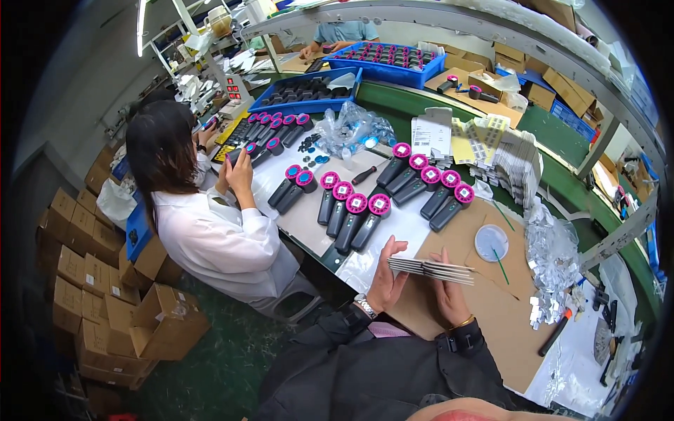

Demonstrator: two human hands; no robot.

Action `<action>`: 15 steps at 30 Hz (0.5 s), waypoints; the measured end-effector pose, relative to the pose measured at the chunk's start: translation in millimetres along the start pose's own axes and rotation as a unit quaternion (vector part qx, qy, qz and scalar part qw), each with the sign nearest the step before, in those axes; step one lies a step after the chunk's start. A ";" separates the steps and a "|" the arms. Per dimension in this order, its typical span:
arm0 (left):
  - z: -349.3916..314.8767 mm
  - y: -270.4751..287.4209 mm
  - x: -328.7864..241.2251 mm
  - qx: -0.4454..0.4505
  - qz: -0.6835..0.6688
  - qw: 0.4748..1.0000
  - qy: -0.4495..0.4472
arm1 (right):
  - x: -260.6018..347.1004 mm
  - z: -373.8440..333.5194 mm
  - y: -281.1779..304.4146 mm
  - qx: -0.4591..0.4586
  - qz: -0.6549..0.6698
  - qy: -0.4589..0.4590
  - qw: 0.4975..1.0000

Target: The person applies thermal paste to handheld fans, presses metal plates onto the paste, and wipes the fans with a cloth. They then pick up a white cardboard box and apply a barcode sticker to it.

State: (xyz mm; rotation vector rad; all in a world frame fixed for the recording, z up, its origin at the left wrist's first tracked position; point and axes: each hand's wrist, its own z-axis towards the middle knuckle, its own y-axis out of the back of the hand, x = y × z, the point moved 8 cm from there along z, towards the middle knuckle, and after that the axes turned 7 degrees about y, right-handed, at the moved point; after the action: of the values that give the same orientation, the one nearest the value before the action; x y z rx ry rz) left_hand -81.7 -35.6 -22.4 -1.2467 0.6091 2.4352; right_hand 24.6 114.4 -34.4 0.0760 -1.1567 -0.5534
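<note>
Between my two hands is a stack of thin, flat, pale sheets [432, 270], seen edge-on and slightly fanned at the right. My left hand [387, 281] grips its left end, thumb raised; a watch is on that wrist. The right hand [451, 298] supports the stack from below and in front, its fingers partly hidden by it. Beyond my hands, black handheld devices with round pink heads [351, 210] lie in rows on the table. A round white dish [491, 243] with a thin green stick [500, 266] rests on brown cardboard [449, 337] to the right.
A co-worker in a white top [210, 238] sits at left, handling a similar device. Clear plastic bags [358, 130], flattened white boxes [516, 165] and blue crates [305, 91] stand beyond. An orange-tipped tool [556, 331] lies at right. Cartons [91, 281] fill the left floor.
</note>
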 end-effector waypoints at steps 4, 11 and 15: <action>1.4 2.9 -2.5 0.026 0.009 1.000 0.003 | 5.8 -0.1 -5.9 -0.007 0.034 0.000 0.999; 9.4 22.4 -26.1 -0.022 0.077 0.997 0.013 | 34.2 -10.4 -3.4 -0.047 -0.025 -0.098 0.994; 19.2 42.5 -24.0 0.044 0.011 0.983 0.179 | 44.3 -13.1 -19.0 -0.048 0.112 -0.152 0.981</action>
State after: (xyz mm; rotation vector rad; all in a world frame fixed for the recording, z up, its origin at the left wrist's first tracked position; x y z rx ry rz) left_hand -101.6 -64.2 16.7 -1.6625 0.8193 2.1870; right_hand 41.6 75.1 -8.7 -0.2270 -1.4118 -0.4274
